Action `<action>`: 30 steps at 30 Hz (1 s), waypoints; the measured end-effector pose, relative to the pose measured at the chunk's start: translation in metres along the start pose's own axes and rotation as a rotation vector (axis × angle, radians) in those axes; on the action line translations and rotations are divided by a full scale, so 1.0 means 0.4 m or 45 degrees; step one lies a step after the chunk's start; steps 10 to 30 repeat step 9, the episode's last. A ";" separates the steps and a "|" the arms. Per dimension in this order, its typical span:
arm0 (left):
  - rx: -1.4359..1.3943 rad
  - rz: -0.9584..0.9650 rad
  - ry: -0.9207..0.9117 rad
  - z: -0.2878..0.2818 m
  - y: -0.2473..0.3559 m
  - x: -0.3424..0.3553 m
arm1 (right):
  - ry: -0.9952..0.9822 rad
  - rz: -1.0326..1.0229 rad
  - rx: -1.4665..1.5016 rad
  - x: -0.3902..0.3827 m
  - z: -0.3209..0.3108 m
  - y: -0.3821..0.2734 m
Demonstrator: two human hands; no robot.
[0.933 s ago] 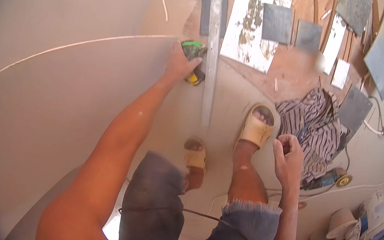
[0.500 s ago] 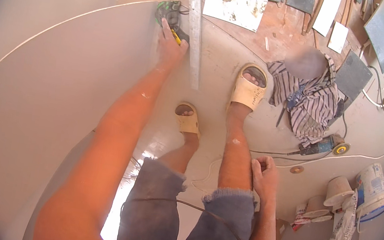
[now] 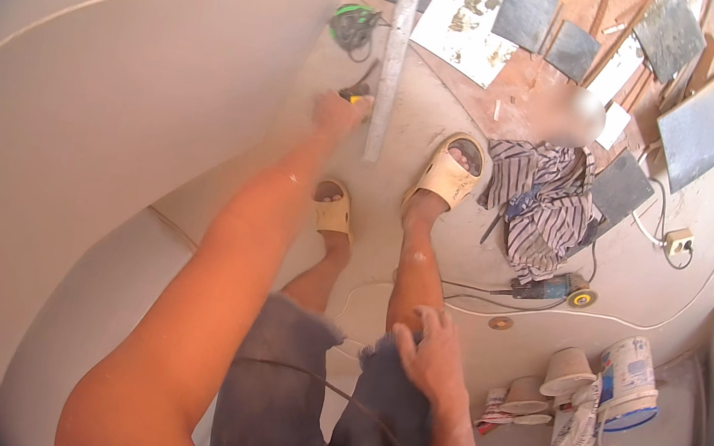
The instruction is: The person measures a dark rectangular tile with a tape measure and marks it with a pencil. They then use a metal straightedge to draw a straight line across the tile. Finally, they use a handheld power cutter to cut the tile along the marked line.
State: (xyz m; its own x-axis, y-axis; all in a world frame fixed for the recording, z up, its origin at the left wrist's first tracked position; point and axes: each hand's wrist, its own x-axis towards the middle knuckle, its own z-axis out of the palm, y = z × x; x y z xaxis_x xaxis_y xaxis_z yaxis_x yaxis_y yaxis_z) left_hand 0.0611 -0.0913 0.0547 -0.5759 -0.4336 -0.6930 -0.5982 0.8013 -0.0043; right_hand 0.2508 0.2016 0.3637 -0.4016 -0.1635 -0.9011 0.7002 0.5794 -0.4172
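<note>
My left hand (image 3: pixel 339 115) reaches forward over the floor, closed on a small black-and-yellow tool (image 3: pixel 357 95). A thin dark piece sticks up from the tool; its exact kind is hard to make out. Just beyond lies a green-and-black object (image 3: pixel 353 26) with dark loops. A long metal straightedge (image 3: pixel 391 70) lies on the floor just right of the left hand. Over my right knee, my right hand (image 3: pixel 433 352) is held with its fingers apart and nothing in them.
An angle grinder (image 3: pixel 552 289) with its cord lies right of my sandals, below a striped cloth (image 3: pixel 537 205). Dark tiles (image 3: pixel 707 124) and boards spread across the far right. Buckets (image 3: pixel 629 383) and a power socket (image 3: pixel 679 242) are on the right; a pale panel (image 3: pixel 134 94) curves along the left.
My left hand has drawn back from the green-and-black object with the tool in it. My right hand has risen from beside the right leg to over the knee, fingers spreading. The view has shifted.
</note>
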 end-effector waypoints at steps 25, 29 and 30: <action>-0.331 0.064 -0.517 -0.171 -0.233 -0.726 | -0.137 0.013 -0.591 -0.164 0.080 -0.054; -0.331 0.064 -0.517 -0.171 -0.233 -0.726 | -0.137 0.013 -0.591 -0.164 0.080 -0.054; -0.331 0.064 -0.517 -0.171 -0.233 -0.726 | -0.137 0.013 -0.591 -0.164 0.080 -0.054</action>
